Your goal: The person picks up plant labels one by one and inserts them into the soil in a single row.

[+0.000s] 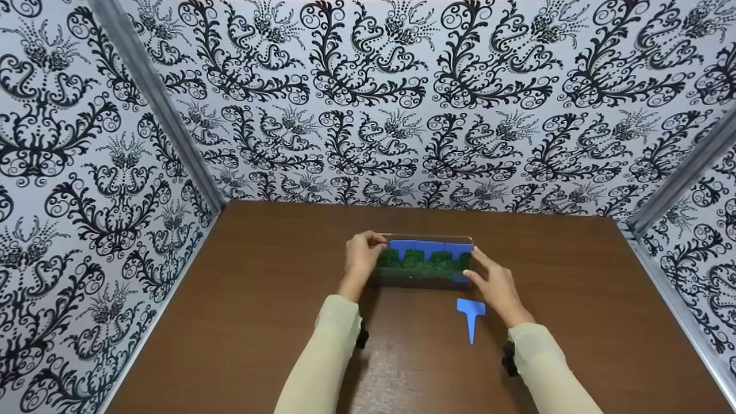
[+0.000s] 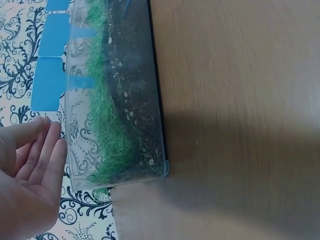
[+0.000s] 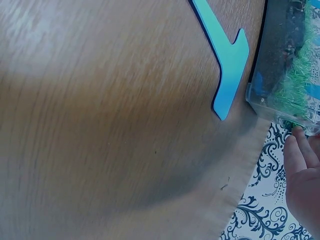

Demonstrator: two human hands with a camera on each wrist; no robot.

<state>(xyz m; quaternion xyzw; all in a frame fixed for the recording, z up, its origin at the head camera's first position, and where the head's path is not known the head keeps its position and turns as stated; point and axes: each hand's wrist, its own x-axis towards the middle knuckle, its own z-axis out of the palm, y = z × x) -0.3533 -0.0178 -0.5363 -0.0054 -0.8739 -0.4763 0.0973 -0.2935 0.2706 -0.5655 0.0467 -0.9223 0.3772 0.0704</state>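
Observation:
A clear plastic planter box (image 1: pixel 420 280) stands on the table, with dark soil (image 2: pixel 131 90) and green grass (image 2: pixel 107 120) behind its walls. Several blue plant labels (image 1: pixel 430 249) stand in a row, their flat heads showing above the grass. At the box's left end is my left hand (image 1: pixel 362 253), its fingertips close by the upper corner and nothing held between thumb and fingers. My right hand (image 1: pixel 493 284) has its extended fingertips right at the opposite end. One more T-shaped blue plant label (image 1: pixel 471 316) lies flat on the table, near my right wrist.
The brown wooden table (image 1: pixel 259 322) reaches back to walls covered in black-and-white scroll paper (image 1: pixel 374 132). Metal posts (image 1: pixel 167 109) mark the corners. A few tiny dark bits (image 3: pixel 225 187) lie near the table's edge in the right wrist view.

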